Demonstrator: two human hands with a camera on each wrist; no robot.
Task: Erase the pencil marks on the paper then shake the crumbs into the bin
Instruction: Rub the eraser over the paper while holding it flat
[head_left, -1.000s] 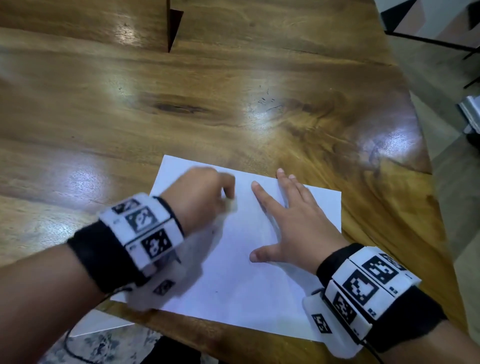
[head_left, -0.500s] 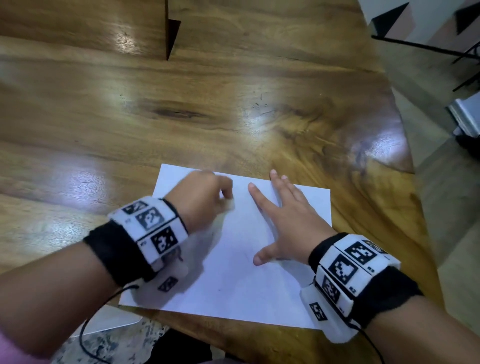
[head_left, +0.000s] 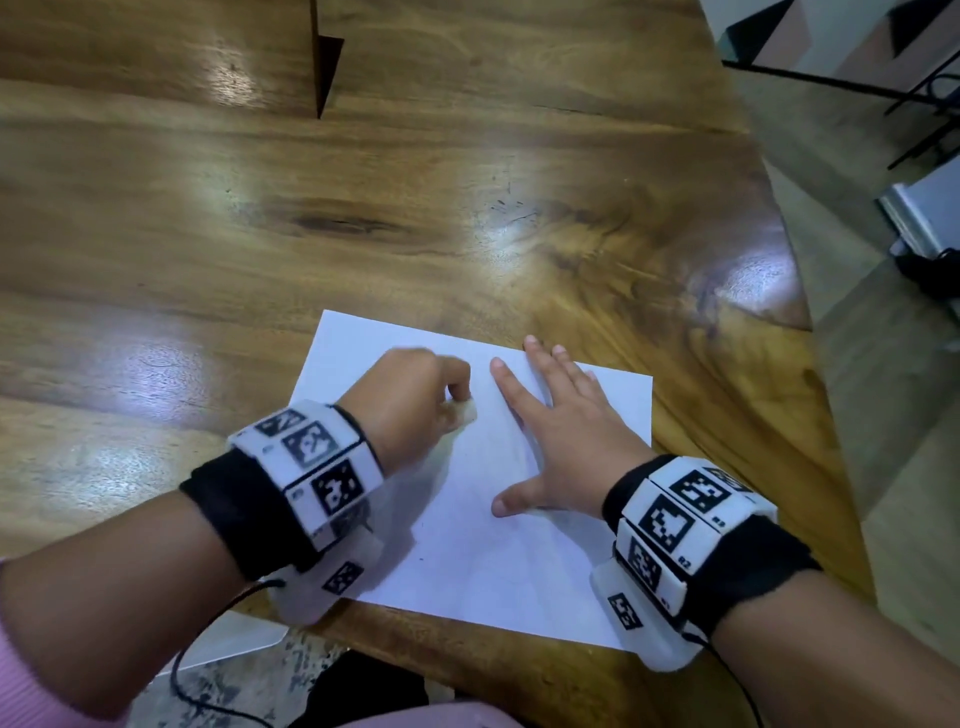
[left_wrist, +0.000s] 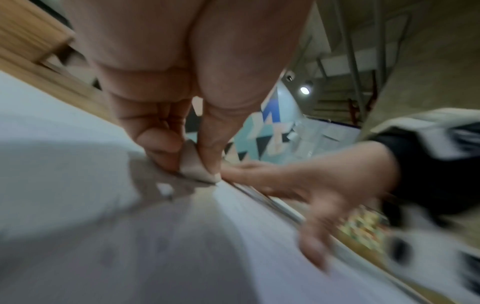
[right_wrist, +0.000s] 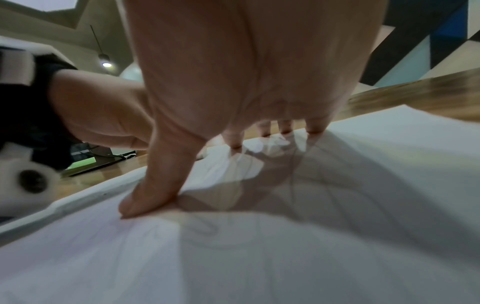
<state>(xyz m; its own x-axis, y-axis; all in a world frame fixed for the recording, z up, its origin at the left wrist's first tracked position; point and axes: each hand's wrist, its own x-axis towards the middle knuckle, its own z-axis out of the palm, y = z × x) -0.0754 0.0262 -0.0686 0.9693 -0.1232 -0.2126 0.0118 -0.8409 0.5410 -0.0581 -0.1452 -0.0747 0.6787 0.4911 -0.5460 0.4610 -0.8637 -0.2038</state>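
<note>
A white sheet of paper (head_left: 483, 561) lies on the wooden table (head_left: 363, 208) near its front edge. My left hand (head_left: 415, 410) pinches a small pale eraser (head_left: 465, 410) between thumb and fingers and presses it onto the paper's upper middle. In the left wrist view the eraser (left_wrist: 193, 164) touches the paper (left_wrist: 78, 205) just beside my right index finger. My right hand (head_left: 561, 441) lies flat on the sheet with fingers spread, holding it down. In the right wrist view the thumb and fingertips (right_wrist: 153, 197) press on the paper (right_wrist: 285, 257). Faint pencil lines (right_wrist: 293, 179) show there.
The table's right edge (head_left: 810, 395) drops to the floor close to the paper. A white sheet or board (head_left: 228, 644) pokes out below the table's front edge. White and dark items (head_left: 919, 223) stand on the floor at far right. No bin is in view.
The left hand with the eraser has shifted slightly on the paper, in small rubbing strokes. The right hand stays flat on the sheet. The head view has drifted a little.
</note>
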